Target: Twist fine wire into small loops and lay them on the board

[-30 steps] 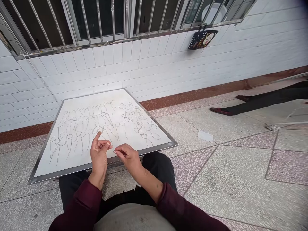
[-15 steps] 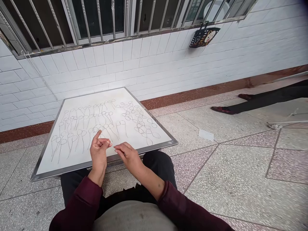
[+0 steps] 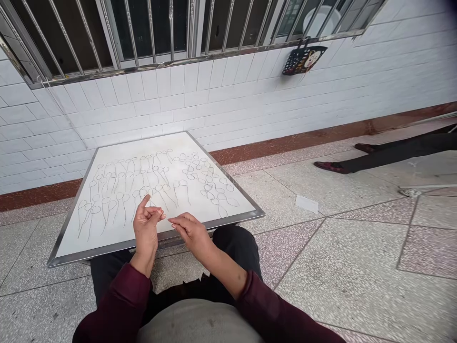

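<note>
Both of my hands are raised over the near edge of a white board [image 3: 114,239] with a grey metal frame. My left hand [image 3: 145,234] pinches thumb against fingers, its index finger pointing up. Close beside it, fingertips nearly meeting, my right hand [image 3: 195,238] is closed in a pinch too. Whatever lies between the fingertips is too thin and small to make out. Rows of thin dark looped strands with long tails [image 3: 95,209] cover the board's left and middle. Small closed loops [image 3: 209,187] of similar strand lie scattered at its right.
The board sits over my knees [image 3: 235,243], near a white tiled wall [image 3: 214,109]. A barred window [image 3: 150,33] and a hanging dark basket [image 3: 303,59] are above. At right, another person's legs [image 3: 385,155] stretch out near a white paper piece [image 3: 307,203] on the floor.
The view has shifted slightly. My right fingertips have come a little nearer my left ones; both hands keep their pinch. The loops on the board look the same.
</note>
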A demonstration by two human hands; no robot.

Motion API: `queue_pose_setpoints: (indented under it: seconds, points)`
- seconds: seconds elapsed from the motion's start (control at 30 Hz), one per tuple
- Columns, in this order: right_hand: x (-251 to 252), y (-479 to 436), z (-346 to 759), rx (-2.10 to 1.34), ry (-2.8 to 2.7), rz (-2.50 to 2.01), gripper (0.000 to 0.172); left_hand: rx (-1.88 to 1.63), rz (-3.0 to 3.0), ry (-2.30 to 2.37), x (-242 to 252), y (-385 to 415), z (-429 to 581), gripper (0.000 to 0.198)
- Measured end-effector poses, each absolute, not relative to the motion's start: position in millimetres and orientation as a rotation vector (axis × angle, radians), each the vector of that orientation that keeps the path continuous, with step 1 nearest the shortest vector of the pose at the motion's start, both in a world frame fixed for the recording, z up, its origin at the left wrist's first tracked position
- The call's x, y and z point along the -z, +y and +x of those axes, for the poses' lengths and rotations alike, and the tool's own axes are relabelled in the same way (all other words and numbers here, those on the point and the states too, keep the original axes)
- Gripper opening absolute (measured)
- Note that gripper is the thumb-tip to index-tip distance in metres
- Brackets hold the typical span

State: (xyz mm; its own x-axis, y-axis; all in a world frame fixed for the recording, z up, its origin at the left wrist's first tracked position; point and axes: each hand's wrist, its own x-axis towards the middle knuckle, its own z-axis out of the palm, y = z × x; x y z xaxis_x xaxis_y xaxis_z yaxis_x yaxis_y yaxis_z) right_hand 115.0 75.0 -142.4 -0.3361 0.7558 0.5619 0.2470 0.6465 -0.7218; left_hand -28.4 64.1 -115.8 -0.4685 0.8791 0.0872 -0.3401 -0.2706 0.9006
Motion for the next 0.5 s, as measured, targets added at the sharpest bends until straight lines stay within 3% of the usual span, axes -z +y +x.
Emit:
queue_pose_setpoints:
  seconds: [0.2,0.5]
  points:
    - [139.8,71.4,113.9,-0.656,-1.817,-0.926,0.010,-1.873,0.759,1.068,114.3,62.7,-27.0,0.061]
    - [140.3,67.9,116.3,-0.600,-1.834,-0.848,0.019,-1.863,0.752,1.074,115.1,60.4,-26.5,0.059]
